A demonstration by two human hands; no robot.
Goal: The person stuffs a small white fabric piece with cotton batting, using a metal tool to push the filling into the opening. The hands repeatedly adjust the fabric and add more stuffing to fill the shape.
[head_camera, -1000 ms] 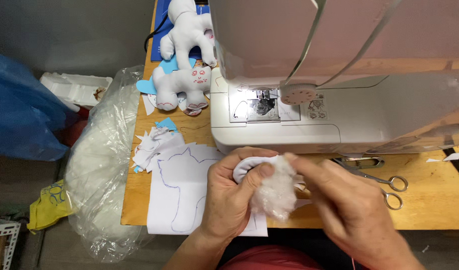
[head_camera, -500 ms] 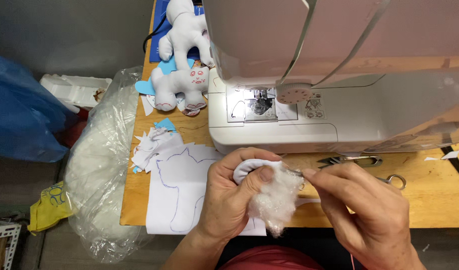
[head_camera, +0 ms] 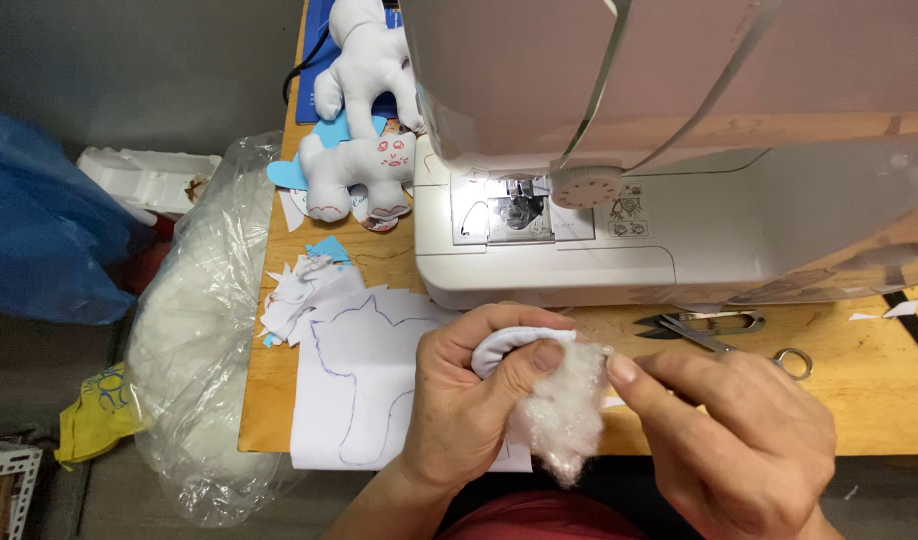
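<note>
Lower centre of frame: left hand (head_camera: 459, 410) held a small white fabric shell (head_camera: 504, 345), its grip closed around it; right hand (head_camera: 744, 435) pinched a tuft of white stuffing (head_camera: 564, 415) at the shell's opening. Step judged: stuffing in progress; the tuft would need pressing further inside. Behind, a white sewing machine (head_camera: 619, 230) crowded the wooden surface (head_camera: 869, 400). Scissors (head_camera: 724, 335) lay right; a traced paper pattern (head_camera: 364, 385) left; finished stuffed toys (head_camera: 364, 165) upper left; a clear bag of filling (head_camera: 194, 340) far left.
</note>
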